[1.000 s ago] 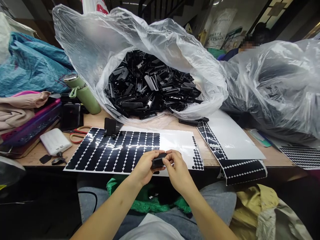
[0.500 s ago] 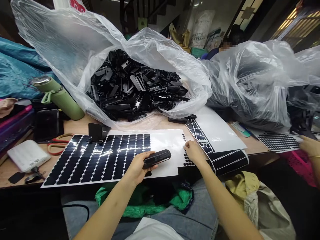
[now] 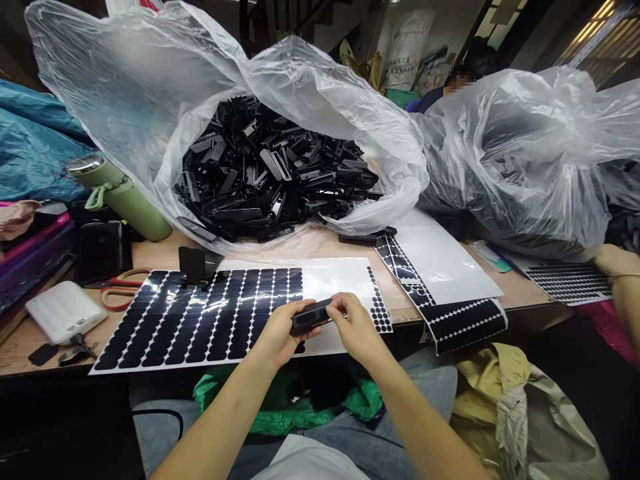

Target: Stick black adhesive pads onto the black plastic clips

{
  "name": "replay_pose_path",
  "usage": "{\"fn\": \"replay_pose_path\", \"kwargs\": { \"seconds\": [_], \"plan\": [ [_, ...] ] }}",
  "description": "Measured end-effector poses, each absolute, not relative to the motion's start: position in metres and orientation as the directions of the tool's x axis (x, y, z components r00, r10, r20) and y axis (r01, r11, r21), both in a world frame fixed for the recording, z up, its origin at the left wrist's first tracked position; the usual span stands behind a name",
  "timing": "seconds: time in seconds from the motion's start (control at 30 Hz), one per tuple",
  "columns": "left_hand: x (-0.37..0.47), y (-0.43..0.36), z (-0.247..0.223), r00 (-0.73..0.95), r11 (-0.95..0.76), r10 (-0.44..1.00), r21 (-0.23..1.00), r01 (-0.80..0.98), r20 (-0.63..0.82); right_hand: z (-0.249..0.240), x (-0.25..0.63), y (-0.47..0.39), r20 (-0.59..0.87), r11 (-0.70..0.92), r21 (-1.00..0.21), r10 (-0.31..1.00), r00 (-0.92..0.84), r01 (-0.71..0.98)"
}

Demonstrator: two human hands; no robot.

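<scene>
My left hand [image 3: 284,332] holds a black textured plastic piece [image 3: 311,316] above the sticker sheet. My right hand [image 3: 353,325] is pinched at the right end of that piece; whether a small dot is between its fingertips is hidden. Beneath them lies a white sheet with rows of black rounded stickers [image 3: 200,320], its middle-right part bare white. Small black round dots [image 3: 379,300] fill its right edge. A large clear plastic bag [image 3: 330,107] behind holds a heap of black plastic parts [image 3: 270,173].
Left: green bottle [image 3: 133,203], red-handled scissors [image 3: 117,290], white power bank [image 3: 65,312], black stand [image 3: 197,265]. Right: more sheets [image 3: 440,267], a second plastic bag [image 3: 525,167], and another person's hand [image 3: 617,261] at a dotted sheet [image 3: 570,283]. The table's front edge is close.
My right hand has moved left from the dots on the sheet's right edge to the black piece. The piece has tilted slightly in my left hand. The camera view has shifted a little.
</scene>
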State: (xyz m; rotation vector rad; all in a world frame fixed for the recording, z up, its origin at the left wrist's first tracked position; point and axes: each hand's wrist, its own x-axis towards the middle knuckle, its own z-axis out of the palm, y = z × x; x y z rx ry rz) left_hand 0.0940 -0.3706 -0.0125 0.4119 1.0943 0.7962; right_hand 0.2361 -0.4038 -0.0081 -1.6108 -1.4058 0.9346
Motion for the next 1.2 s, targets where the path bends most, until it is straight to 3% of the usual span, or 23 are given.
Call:
{"fn": "replay_pose_path", "kwargs": {
  "seconds": [0.3, 0.53, 0.67, 0.73, 0.8, 0.9, 1.0, 1.1, 1.2],
  "plan": [
    [0.095, -0.378, -0.010, 0.193, 0.635, 0.768, 0.688, -0.351, -0.611, -0.022, 0.228, -0.405, -0.056, -0.123, -0.911, 0.983, 0.178, 0.393],
    [0.091, -0.384, -0.010, 0.180, 0.621, 0.782, 0.723, -0.302, -0.597, -0.025, 0.221, -0.411, 0.045, -0.061, -0.899, 0.972, 0.231, 0.433],
    [0.075, -0.411, -0.004, 0.373, 0.579, 0.757, 0.815, -0.003, -0.537, -0.028, 0.233, -0.416, 0.017, -0.149, -0.890, 0.934, 0.356, 0.432],
    [0.067, -0.416, 0.003, 0.448, 0.412, 0.770, 0.890, 0.198, -0.455, -0.031, 0.239, -0.419, -0.028, -0.194, -0.887, 0.928, 0.372, 0.418],
    [0.061, -0.401, 0.010, 0.417, 0.165, 0.855, 0.923, 0.346, -0.309, -0.032, 0.242, -0.420, -0.065, -0.221, -0.887, 0.929, 0.364, 0.406],
    [0.051, -0.333, 0.015, 0.122, -0.087, 0.992, 0.817, 0.570, 0.021, -0.032, 0.237, -0.421, -0.091, -0.218, -0.892, 0.945, 0.314, 0.396],
    [0.033, -0.244, 0.012, -0.041, -0.182, 0.922, 0.523, 0.833, 0.386, -0.031, 0.230, -0.421, -0.072, -0.186, -0.900, 0.955, 0.287, 0.394],
    [0.010, -0.181, 0.003, 0.037, -0.173, 0.908, 0.292, 0.941, 0.418, -0.031, 0.226, -0.421, -0.042, -0.161, -0.908, 0.953, 0.299, 0.387],
    [-0.006, -0.156, -0.008, 0.152, -0.246, 0.900, 0.188, 0.951, 0.408, -0.032, 0.228, -0.421, -0.074, -0.191, -0.902, 0.952, 0.298, 0.386]
  ]
}}
